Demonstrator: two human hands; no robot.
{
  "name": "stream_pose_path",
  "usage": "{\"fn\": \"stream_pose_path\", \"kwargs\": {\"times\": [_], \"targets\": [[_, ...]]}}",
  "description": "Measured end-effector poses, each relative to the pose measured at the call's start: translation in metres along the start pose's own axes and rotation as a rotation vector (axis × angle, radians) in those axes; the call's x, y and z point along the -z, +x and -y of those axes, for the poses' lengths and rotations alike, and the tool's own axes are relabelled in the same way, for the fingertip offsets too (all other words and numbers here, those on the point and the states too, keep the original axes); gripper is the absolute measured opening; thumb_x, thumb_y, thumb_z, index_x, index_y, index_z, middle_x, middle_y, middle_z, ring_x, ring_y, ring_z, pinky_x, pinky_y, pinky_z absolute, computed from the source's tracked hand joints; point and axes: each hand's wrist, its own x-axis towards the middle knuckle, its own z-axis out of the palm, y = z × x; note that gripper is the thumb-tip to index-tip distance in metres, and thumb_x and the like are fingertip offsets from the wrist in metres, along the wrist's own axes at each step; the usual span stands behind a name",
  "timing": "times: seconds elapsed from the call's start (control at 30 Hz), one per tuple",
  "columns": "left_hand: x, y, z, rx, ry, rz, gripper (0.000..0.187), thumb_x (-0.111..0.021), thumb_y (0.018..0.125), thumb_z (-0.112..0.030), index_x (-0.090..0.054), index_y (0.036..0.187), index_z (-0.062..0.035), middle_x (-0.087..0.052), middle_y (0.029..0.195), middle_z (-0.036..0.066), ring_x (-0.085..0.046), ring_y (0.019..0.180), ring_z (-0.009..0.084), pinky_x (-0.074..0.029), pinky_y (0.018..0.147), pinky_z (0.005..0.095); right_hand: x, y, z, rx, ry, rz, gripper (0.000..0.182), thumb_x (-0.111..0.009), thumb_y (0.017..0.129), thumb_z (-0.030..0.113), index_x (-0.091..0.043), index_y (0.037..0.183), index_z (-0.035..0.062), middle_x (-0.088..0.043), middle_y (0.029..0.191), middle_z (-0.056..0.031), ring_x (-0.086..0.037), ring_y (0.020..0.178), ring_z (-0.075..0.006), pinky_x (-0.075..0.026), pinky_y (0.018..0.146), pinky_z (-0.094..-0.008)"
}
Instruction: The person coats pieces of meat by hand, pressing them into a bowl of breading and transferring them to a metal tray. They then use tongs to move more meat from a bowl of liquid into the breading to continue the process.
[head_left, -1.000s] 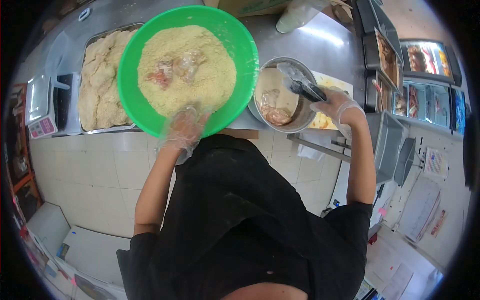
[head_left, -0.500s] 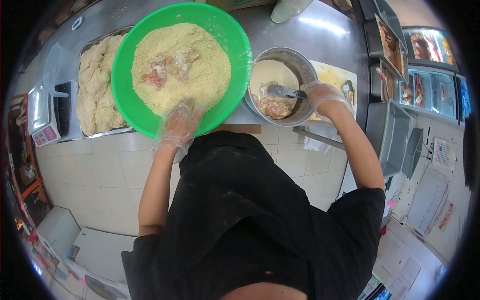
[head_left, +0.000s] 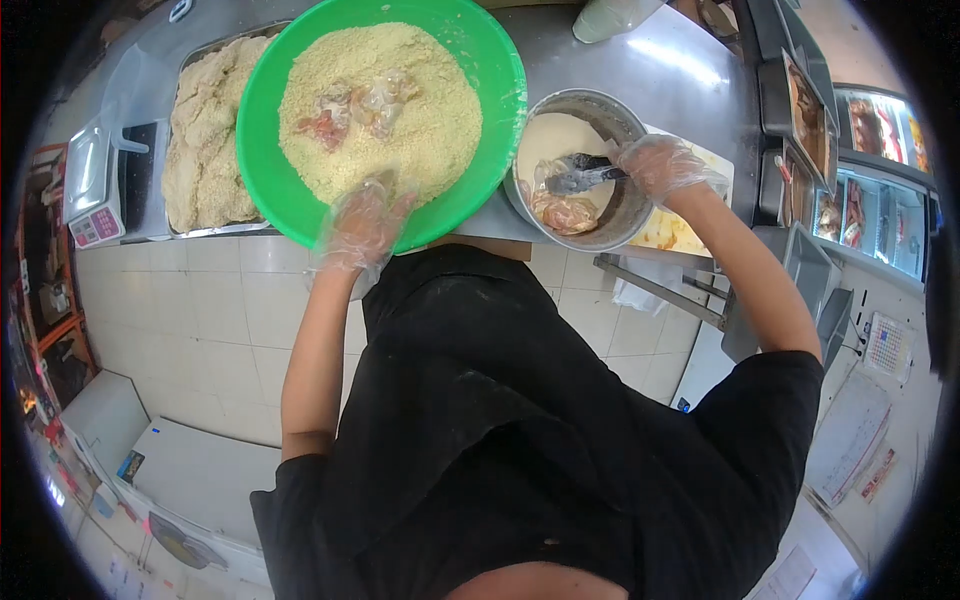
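My left hand [head_left: 365, 225], in a clear plastic glove, rests at the near rim of a green bowl [head_left: 505, 95], fingers stretched over pale crumbs [head_left: 430, 135]. Pieces of raw meat [head_left: 330, 120] lie on the crumbs. My right hand [head_left: 660, 168], also gloved, is closed on the handle of black tongs [head_left: 585, 178]. The tongs' ends reach into a metal pot [head_left: 635, 215] of cream-coloured batter [head_left: 545, 135], touching a piece of meat [head_left: 567, 213] in it.
A tray [head_left: 225, 228] heaped with crumb-coated food stands left of the bowl, beside a scale [head_left: 92, 190]. A cutting board [head_left: 690, 225] lies right of the pot. Metal pans [head_left: 785, 190] stand farther right.
The tongs have shifted within the pot, and my right hand has turned slightly. The whole view has shifted, with the bowl and pot now a little higher and farther right. My left hand stays at the bowl.
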Motion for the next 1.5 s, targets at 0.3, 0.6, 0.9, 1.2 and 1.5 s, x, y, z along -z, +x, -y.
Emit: {"fn": "stream_pose_path", "kwargs": {"times": [0.3,0.6,0.9,1.2,1.5], "targets": [[-0.005,0.001,0.002,0.118,0.026,0.156,0.041,-0.042,0.097,-0.025,-0.043,0.138,-0.0205,-0.035,0.143,0.019,-0.034,0.132,0.0368,-0.026,0.111,0.0413,0.015,-0.012,0.018,-0.043,0.149,0.191,0.043,-0.05,0.092,0.04,-0.057,0.111,0.0024,-0.064,0.098,-0.0183,-0.061,0.098,-0.0338,-0.047,0.083,-0.0444],[0.026,0.008,-0.026,0.27,-0.144,0.082,0.058,-0.048,0.093,-0.044,-0.044,0.133,-0.0024,-0.041,0.138,0.022,-0.038,0.13,0.035,-0.029,0.109,0.0426,0.032,-0.067,0.025,-0.196,0.268,0.001,0.037,-0.048,0.093,0.039,-0.058,0.113,0.0091,-0.064,0.102,-0.0163,-0.061,0.097,-0.0337,-0.047,0.085,-0.0441],[0.006,0.026,-0.007,0.027,-0.06,-0.131,0.058,-0.051,0.09,-0.044,-0.05,0.127,0.0003,-0.051,0.128,0.025,-0.048,0.12,0.0383,-0.035,0.103,0.046,0.032,-0.115,0.053,-0.54,0.144,-0.13,0.04,-0.051,0.092,0.038,-0.05,0.122,0.0117,-0.062,0.091,-0.0146,-0.061,0.087,-0.0314,-0.047,0.075,-0.0422],[0.035,0.028,-0.024,0.081,0.096,0.313,0.06,-0.043,0.092,-0.047,-0.046,0.131,-0.0014,-0.042,0.137,0.023,-0.04,0.128,0.035,-0.031,0.108,0.044,0.065,-0.127,0.068,-0.534,0.226,-0.241,0.046,-0.054,0.09,0.039,-0.051,0.127,0.0119,-0.062,0.095,-0.014,-0.059,0.089,-0.0335,-0.046,0.077,-0.0441],[0.083,-0.028,0.018,0.13,-0.168,0.013,0.045,-0.045,0.096,-0.031,-0.047,0.132,-0.0032,-0.048,0.133,0.019,-0.046,0.124,0.0324,-0.035,0.105,0.0395,0.143,-0.072,0.101,-0.154,0.347,-0.297,0.046,-0.05,0.091,0.045,-0.056,0.123,0.0124,-0.063,0.095,-0.0137,-0.058,0.09,-0.0324,-0.045,0.079,-0.0433]]}}
